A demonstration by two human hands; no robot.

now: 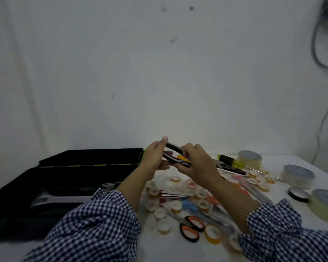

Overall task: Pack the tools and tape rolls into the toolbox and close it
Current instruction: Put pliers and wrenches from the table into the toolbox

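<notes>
Packing step, early on; both hands hold pliers (173, 147) in air just right of open toolbox (64, 178); L hand (154, 157) pinches handle ends; R hand (197, 164) curled round mid-part; next: carry left, lay inside; tape rolls (164, 225), scissors (192, 226), screwdriver (229, 160) wait on table (169, 249).

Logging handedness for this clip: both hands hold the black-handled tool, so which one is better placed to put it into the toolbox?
Left, probably. The left hand grips the tool on the side nearest the open toolbox; the right hand would have to cross over.
</notes>
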